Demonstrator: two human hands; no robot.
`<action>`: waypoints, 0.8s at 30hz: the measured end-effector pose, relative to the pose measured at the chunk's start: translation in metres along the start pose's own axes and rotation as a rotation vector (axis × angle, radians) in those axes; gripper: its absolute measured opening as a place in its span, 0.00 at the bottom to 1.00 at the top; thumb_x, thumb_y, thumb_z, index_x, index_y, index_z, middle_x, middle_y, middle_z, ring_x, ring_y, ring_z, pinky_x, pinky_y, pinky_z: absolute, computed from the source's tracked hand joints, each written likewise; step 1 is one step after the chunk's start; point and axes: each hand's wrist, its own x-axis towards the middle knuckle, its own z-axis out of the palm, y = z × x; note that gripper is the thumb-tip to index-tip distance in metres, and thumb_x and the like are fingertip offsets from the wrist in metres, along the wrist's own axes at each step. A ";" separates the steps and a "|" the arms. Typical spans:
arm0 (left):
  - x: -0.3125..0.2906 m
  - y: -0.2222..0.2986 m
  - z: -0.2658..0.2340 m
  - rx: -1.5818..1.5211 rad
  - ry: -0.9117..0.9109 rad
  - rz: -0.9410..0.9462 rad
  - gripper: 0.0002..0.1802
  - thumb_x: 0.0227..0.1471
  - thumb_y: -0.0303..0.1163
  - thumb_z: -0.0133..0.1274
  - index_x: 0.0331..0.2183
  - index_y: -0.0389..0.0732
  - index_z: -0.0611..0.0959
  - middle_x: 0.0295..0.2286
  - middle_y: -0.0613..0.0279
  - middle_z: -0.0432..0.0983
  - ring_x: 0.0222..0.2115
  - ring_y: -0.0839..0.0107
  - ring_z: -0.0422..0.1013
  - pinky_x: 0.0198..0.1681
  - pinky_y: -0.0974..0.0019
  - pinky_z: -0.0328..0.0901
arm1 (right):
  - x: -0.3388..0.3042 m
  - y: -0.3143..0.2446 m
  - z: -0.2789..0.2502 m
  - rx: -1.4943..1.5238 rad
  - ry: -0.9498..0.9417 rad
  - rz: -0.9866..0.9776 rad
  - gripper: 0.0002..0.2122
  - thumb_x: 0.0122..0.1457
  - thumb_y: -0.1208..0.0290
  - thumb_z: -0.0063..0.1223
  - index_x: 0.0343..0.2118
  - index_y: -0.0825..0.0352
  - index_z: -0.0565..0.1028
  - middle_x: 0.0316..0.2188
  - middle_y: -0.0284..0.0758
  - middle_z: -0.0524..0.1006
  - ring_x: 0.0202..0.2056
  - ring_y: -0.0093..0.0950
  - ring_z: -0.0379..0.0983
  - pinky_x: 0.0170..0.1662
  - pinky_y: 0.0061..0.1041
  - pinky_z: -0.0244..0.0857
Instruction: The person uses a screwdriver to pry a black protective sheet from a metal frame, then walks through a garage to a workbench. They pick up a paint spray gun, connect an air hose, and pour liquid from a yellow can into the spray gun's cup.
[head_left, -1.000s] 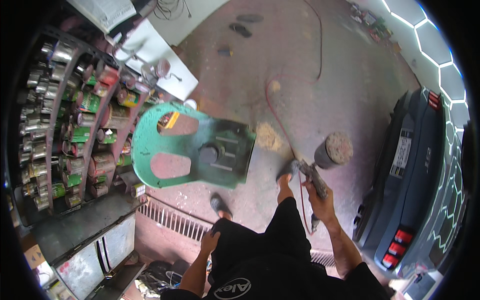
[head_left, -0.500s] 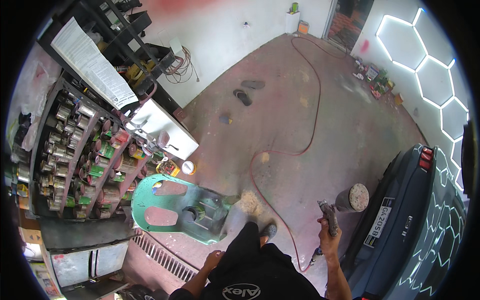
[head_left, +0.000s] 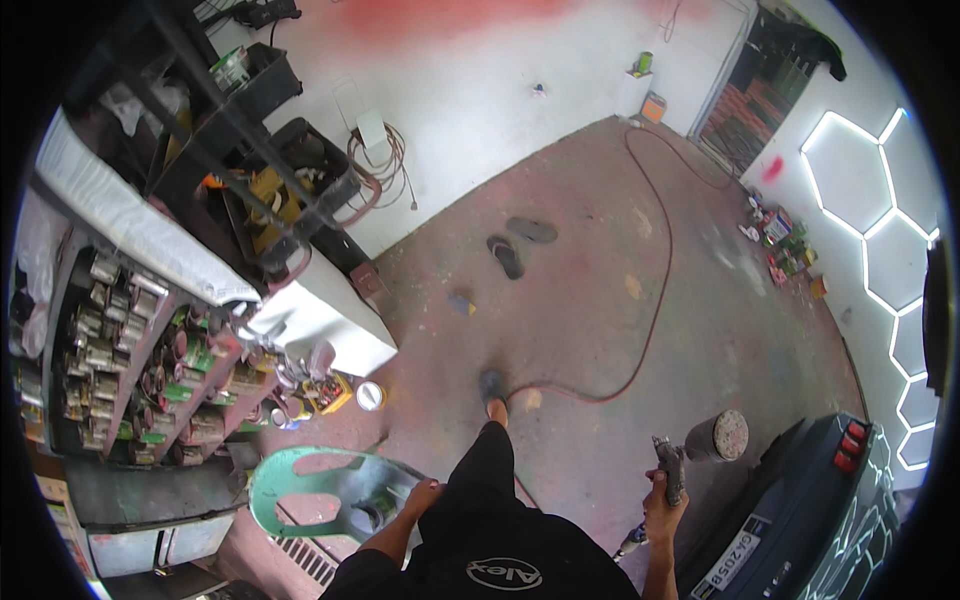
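Note:
My right hand is wrapped round the handle of a paint-stained spray gun. Its grey cup, topped by a speckled lid, sits just beyond the hand. Below the grip, a metal fitting shows beside my forearm. My left hand hangs low by my hip with fingers curled in, and nothing shows in it. It is nearest the green plastic chair, whose seat bears a small round container; my arm overlaps part of the chair.
A red hose curves across the floor ahead of my foot. A dark car stands at the right. Shelves of paint cans and a white cabinet line the left. Flip-flops and a grate are on the floor.
One foot has stepped forward beside the hose. The chair and car have shifted lower in view as I moved ahead. My right hand still grips the spray gun, and my left stays curled.

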 end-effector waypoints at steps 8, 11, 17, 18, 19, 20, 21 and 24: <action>0.184 0.214 -0.166 -0.054 0.261 0.130 0.23 0.58 0.46 0.50 0.41 0.35 0.83 0.40 0.36 0.80 0.43 0.38 0.77 0.48 0.45 0.70 | 0.195 -0.094 0.124 -0.030 -0.050 -0.104 0.18 0.69 0.55 0.54 0.40 0.69 0.79 0.18 0.23 0.70 0.15 0.11 0.61 0.18 0.19 0.51; 0.250 0.344 -0.219 -0.302 0.456 0.309 0.20 0.61 0.43 0.53 0.46 0.37 0.82 0.40 0.39 0.81 0.42 0.39 0.78 0.45 0.48 0.72 | 0.264 -0.153 0.170 -0.036 -0.106 -0.158 0.18 0.69 0.55 0.54 0.41 0.70 0.79 0.20 0.25 0.72 0.17 0.13 0.62 0.20 0.20 0.54; 0.307 0.564 -0.368 -0.884 0.612 0.402 0.17 0.63 0.35 0.56 0.48 0.33 0.81 0.31 0.58 0.81 0.28 0.76 0.75 0.31 0.67 0.70 | 0.391 -0.243 0.254 0.007 -0.218 -0.060 0.19 0.70 0.53 0.53 0.39 0.70 0.78 0.21 0.28 0.73 0.15 0.13 0.61 0.18 0.21 0.55; 0.330 0.571 -0.396 -0.989 0.738 0.528 0.16 0.63 0.32 0.55 0.49 0.34 0.81 0.30 0.62 0.79 0.28 0.79 0.73 0.29 0.69 0.69 | 0.414 -0.246 0.272 0.025 -0.228 -0.077 0.20 0.70 0.53 0.53 0.38 0.70 0.78 0.21 0.28 0.72 0.15 0.13 0.62 0.18 0.20 0.55; 0.355 0.577 -0.424 -1.088 0.860 0.665 0.15 0.64 0.29 0.54 0.49 0.34 0.81 0.29 0.66 0.78 0.27 0.82 0.71 0.28 0.72 0.67 | 0.438 -0.249 0.289 0.044 -0.232 -0.094 0.20 0.70 0.52 0.52 0.37 0.70 0.78 0.20 0.28 0.72 0.15 0.13 0.62 0.17 0.20 0.55; 0.377 0.585 -0.458 -1.125 0.960 0.702 0.14 0.64 0.27 0.53 0.50 0.34 0.80 0.29 0.67 0.78 0.27 0.81 0.71 0.27 0.72 0.67 | 0.461 -0.258 0.301 0.044 -0.241 -0.101 0.20 0.70 0.52 0.52 0.37 0.70 0.77 0.19 0.27 0.71 0.15 0.13 0.62 0.17 0.20 0.54; 0.394 0.585 -0.499 -1.156 1.066 0.737 0.14 0.64 0.25 0.51 0.50 0.35 0.80 0.29 0.67 0.78 0.28 0.81 0.71 0.27 0.73 0.67 | 0.481 -0.267 0.314 0.048 -0.255 -0.107 0.21 0.70 0.52 0.52 0.37 0.70 0.77 0.19 0.27 0.71 0.14 0.13 0.62 0.16 0.20 0.54; 0.449 0.586 -0.612 -1.085 1.293 0.392 0.25 0.62 0.39 0.57 0.54 0.31 0.79 0.31 0.59 0.81 0.31 0.70 0.77 0.33 0.65 0.72 | 0.559 -0.273 0.337 0.012 -0.279 -0.080 0.19 0.70 0.52 0.53 0.43 0.69 0.76 0.26 0.30 0.75 0.14 0.13 0.62 0.15 0.20 0.53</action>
